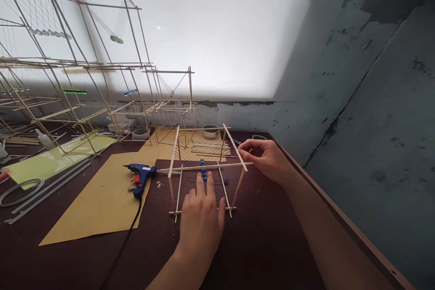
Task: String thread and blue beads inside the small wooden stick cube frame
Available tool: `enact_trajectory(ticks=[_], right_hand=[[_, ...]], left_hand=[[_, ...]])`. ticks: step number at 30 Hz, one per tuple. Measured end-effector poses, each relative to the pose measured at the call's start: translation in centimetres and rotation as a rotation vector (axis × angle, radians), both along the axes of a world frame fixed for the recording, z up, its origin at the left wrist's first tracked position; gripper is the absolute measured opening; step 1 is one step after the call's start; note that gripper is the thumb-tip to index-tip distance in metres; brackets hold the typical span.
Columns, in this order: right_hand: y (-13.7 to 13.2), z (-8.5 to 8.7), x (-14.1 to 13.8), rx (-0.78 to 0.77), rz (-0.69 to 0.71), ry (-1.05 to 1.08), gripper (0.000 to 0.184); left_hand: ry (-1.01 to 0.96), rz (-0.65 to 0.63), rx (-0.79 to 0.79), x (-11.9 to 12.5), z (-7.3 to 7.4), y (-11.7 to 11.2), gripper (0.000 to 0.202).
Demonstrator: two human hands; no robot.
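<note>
A small cube-shaped frame of wooden sticks (204, 167) stands on the table, with blue glass marbles (203, 162) hanging on thin threads in a row inside it. My left hand (202, 217) reaches in from the front, below the top front stick. Its index and middle fingers are stretched out, their tips touching the nearer marbles. One dark blue marble (226, 181) sits apart to the right. Beside the frame's upper right stick, my right hand (263, 156) is closed in a pinch at the stick's edge. What lies between its fingertips is too small to make out.
A blue glue gun (140, 176) lies left of the frame on a yellow sheet (98, 204), its cord running forward. Behind are loose sticks (210, 147) and a round tin (210, 131). Large stick structures with hanging marbles (75, 92) fill the left. A wall borders the right.
</note>
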State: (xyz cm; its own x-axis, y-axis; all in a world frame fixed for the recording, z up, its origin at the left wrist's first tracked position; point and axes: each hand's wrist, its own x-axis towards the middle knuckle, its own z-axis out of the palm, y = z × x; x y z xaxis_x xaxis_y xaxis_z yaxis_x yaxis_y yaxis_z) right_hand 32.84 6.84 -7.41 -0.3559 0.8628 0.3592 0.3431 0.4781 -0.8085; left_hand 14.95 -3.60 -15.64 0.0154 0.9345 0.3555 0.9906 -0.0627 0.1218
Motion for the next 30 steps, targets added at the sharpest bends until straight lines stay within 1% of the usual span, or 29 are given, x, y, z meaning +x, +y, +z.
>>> enact_trajectory(ticks=[7, 13, 26, 30], right_hand=[[-0.20, 0.04, -0.20, -0.003, -0.013, -0.012, 0.024], [-0.22, 0.19, -0.07, 0.013, -0.022, -0.021, 0.020], [-0.06, -0.09, -0.09, -0.003, -0.005, 0.003, 0.021], [-0.07, -0.09, -0.13, 0.004, -0.008, -0.003, 0.025]], left_hand=[[-0.007, -0.003, -0.005, -0.06, 0.23, -0.08, 0.058], [-0.009, -0.001, -0.022, -0.03, 0.22, -0.02, 0.059], [-0.011, -0.006, -0.005, -0.01, 0.12, -0.03, 0.059], [-0.013, -0.009, -0.006, -0.03, 0.14, 0.11, 0.059]])
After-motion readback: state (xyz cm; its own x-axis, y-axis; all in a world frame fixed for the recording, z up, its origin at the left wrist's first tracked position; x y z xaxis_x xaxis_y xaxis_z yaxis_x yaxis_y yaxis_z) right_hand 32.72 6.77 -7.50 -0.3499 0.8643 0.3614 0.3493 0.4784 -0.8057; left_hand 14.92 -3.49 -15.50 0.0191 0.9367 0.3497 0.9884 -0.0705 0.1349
